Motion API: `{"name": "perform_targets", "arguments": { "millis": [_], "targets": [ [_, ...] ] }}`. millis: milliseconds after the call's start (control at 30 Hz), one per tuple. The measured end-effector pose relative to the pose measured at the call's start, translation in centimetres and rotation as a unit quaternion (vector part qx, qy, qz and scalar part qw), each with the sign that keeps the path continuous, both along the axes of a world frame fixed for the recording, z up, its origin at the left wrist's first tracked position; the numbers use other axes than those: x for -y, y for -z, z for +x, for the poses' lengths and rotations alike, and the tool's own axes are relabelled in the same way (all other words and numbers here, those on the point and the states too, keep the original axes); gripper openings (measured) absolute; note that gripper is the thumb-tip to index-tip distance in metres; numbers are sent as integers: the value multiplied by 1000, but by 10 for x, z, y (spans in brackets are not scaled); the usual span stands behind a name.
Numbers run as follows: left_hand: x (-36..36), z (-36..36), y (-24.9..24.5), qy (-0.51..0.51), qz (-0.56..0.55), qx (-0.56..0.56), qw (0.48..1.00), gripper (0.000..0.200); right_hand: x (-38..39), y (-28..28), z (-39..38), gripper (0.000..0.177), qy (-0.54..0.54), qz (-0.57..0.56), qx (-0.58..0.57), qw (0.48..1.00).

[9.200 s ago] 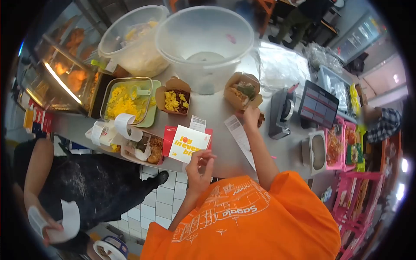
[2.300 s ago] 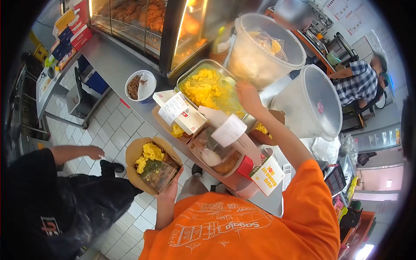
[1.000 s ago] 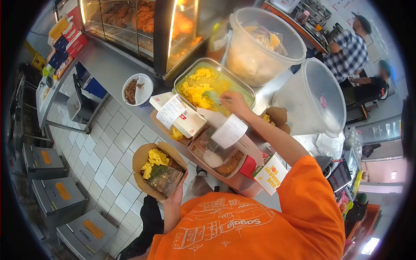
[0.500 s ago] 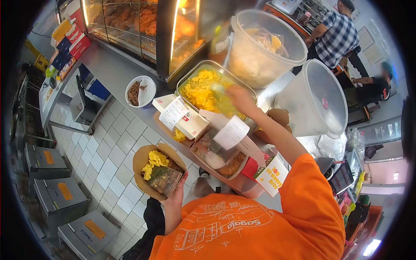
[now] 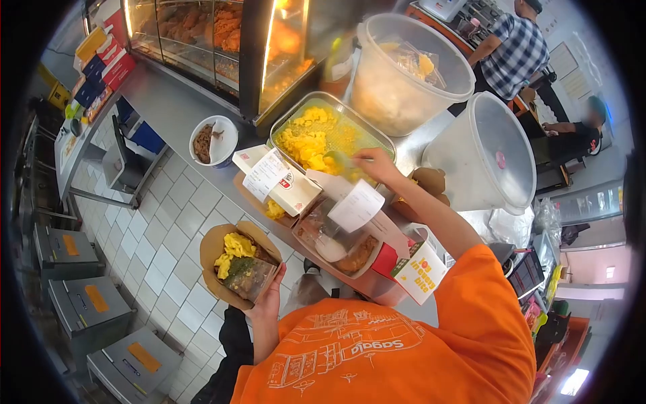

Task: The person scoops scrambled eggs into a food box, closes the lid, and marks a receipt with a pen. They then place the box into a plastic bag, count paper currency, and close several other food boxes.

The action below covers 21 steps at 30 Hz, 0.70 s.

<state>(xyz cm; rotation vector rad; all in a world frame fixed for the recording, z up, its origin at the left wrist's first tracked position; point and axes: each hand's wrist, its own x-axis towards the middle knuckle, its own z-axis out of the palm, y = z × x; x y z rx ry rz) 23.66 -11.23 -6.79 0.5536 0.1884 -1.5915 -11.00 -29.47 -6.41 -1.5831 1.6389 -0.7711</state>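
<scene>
My left hand (image 5: 270, 295) is closed around an open brown paper food box (image 5: 212, 273), off the counter's near edge. Inside the box lie yellow scrambled egg (image 5: 234, 250) and a clear packet (image 5: 250, 277) with dark green contents. Over a metal tray (image 5: 369, 121) of scrambled egg (image 5: 306, 140), my right hand (image 5: 378, 165) grips a spoon (image 5: 342, 160); its blurred head is among the egg. In front of the tray stand a white box with a receipt (image 5: 296, 194) and a lidded container (image 5: 316, 232) holding rice and a fried piece.
A bowl of shredded brown food (image 5: 225, 151) stands left of the tray. Behind are a heated display case (image 5: 252, 60) and two large plastic tubs (image 5: 410, 74). A printed carton (image 5: 420, 273) is near my right elbow. Two people (image 5: 517, 50) are at the far right.
My right hand has moved slightly toward me, and the spoon has shifted down to the near side of the egg. My left hand still holds the box in nearly the same place.
</scene>
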Motion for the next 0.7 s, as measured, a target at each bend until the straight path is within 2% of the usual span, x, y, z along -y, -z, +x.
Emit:
{"name": "perform_targets", "arguments": {
  "millis": [33, 100, 133, 200, 233, 367, 400, 433, 467, 533, 567, 633, 700],
  "targets": [
    [1, 0, -1, -1, -1, 2, 1000, 61, 0, 0, -4, 14, -1, -1, 2, 1000],
    [4, -4, -4, 0, -4, -12, 1000, 63, -1, -5, -13, 16, 112, 153, 160, 969],
    [4, -4, 0, -1, -3, -11, 1000, 63, -3, -4, -18, 16, 112, 155, 160, 968],
    [11, -5, 13, -9, -6, -12, 1000, 66, -6, -6, -26, 20, 121, 170, 279, 938],
    [15, -5, 19, 0, -3, -9, 1000, 69, -8, -7, -29, 20, 121, 168, 279, 938],
    [33, -17, 30, 5, -29, -53, 998, 65, -19, -44, -28, 21, 167, 47, 210, 962],
    [38, -21, 26, -3, -16, -39, 999, 63, -24, -71, -14, 22, 208, 30, 182, 961],
    [45, -29, 21, -8, -5, -24, 1000, 61, -28, -83, -19, 24, 157, 19, 238, 958],
    [50, -36, 3, -25, -3, -18, 1000, 61, -36, -105, -5, 24, 143, 7, 251, 957],
    [55, -54, -53, 14, -70, 36, 997, 62, -57, -154, 15, 22, 110, -12, 259, 960],
    [55, -57, -63, 12, -71, 37, 997, 62, -69, -173, 28, 21, 91, -16, 253, 963],
    [54, -66, -73, 30, -70, 4, 997, 54, -91, -201, 57, 18, 48, -76, 90, 992],
    [52, -75, -75, 38, -61, -5, 997, 57, -107, -212, 92, 20, -55, -214, -5, 975]
  ]
}}
